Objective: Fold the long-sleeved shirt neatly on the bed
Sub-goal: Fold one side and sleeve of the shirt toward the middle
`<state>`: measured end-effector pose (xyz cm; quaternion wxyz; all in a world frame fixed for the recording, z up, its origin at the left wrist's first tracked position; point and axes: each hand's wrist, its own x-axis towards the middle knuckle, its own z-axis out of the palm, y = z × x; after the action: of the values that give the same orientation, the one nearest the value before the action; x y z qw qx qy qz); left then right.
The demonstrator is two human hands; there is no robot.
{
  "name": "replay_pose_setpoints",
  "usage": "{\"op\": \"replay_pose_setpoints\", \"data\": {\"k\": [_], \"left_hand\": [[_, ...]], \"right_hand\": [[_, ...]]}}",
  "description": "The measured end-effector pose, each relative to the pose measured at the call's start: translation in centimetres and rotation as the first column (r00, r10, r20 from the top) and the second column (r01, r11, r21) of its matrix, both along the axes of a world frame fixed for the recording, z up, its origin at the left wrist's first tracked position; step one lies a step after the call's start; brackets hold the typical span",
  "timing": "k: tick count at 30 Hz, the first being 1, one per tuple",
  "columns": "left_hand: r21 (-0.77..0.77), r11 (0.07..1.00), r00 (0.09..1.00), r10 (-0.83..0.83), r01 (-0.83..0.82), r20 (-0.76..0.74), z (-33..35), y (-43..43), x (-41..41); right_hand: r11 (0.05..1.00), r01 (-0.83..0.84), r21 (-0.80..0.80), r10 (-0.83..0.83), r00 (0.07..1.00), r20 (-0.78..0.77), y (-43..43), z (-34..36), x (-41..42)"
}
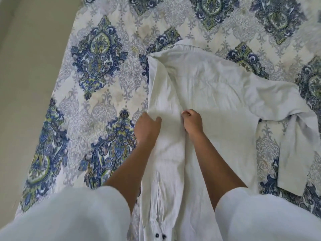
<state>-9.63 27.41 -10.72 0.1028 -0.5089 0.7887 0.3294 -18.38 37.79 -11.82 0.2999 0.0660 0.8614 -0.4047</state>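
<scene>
Shirt (208, 94): white and long-sleeved, it lies flat on the bed, from the middle out to the right, with its hem end toward us.
Collar (184, 45): at the far end of the shirt.
Fold: the shirt's left side is turned in over the body as a long panel running from far to near.
Left hand (147, 129): we grip the panel's left edge, thumb on top of the cloth and fingers curled at the edge, though motion blur softens them.
Right hand (192, 121): our curled fingers pinch a crease on the panel's right side.
Right sleeve (295, 153): spread out to the right, then bent back toward us, its cuff end lying on the bed.
Buttons (157, 234): two dark ones show at the panel's near end.
Bed (111, 94): printed with blue and green medallions on a pale ground.
Own sleeves (69, 216): white, ending at our forearms along the near edge.
</scene>
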Motion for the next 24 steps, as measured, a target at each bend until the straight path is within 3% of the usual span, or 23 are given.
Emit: {"op": "replay_pose_setpoints", "data": {"k": [2,5,7,9,12,14,15,16,18,21,24], "left_hand": [[0.102,0.993,0.996,0.062,-0.055,-0.063,-0.1,-2.7,-3.4],[0.160,0.987,0.982,0.037,-0.007,-0.185,-0.3,-6.3,-8.5],[0.238,0.970,0.953,0.028,0.047,-0.303,-0.2,-8.2,-11.4],[0.373,0.927,0.922,0.122,0.027,-0.368,-0.3,-9.8,-13.7],[0.569,0.804,0.873,0.391,-0.170,-0.291,-1.3,-11.8,-13.8],[0.686,0.688,0.815,0.525,-0.237,-0.245,-2.3,-12.7,-12.5],[0.723,0.649,0.805,0.548,-0.236,-0.228,-2.8,-13.0,-11.8],[0.748,0.622,0.806,0.553,-0.231,-0.211,-3.1,-13.3,-11.2],[0.783,0.591,0.825,0.530,-0.194,-0.196,-3.3,-13.6,-10.7],[0.780,0.614,0.853,0.467,-0.122,-0.234,-3.0,-13.2,-11.0],[0.758,0.622,0.820,0.528,-0.194,-0.223,-2.9,-12.9,-11.5]], "right_hand": [[0.995,0.094,0.014,-0.095,0.989,0.110,-1.1,0.1,-1.7],[0.958,0.281,-0.052,-0.246,0.903,0.353,-2.3,0.3,-3.5],[0.972,0.231,-0.037,-0.194,0.886,0.422,-2.8,0.4,-3.6],[0.992,0.129,0.007,-0.127,0.957,0.260,-3.3,0.5,-2.9],[1.000,0.014,-0.021,-0.017,0.986,-0.165,-3.9,0.7,0.0],[0.959,-0.233,0.162,0.283,0.831,-0.479,-4.2,0.1,2.7],[0.914,-0.307,0.266,0.406,0.718,-0.565,-4.3,-0.6,3.8],[0.882,-0.341,0.326,0.471,0.664,-0.581,-4.2,-1.3,4.5],[0.897,-0.344,0.278,0.441,0.747,-0.498,-3.8,-1.8,4.8],[0.993,-0.108,0.051,0.119,0.909,-0.398,-2.9,-1.5,4.3],[0.996,0.050,0.080,-0.039,0.990,-0.133,-2.4,-1.0,2.4]]}}
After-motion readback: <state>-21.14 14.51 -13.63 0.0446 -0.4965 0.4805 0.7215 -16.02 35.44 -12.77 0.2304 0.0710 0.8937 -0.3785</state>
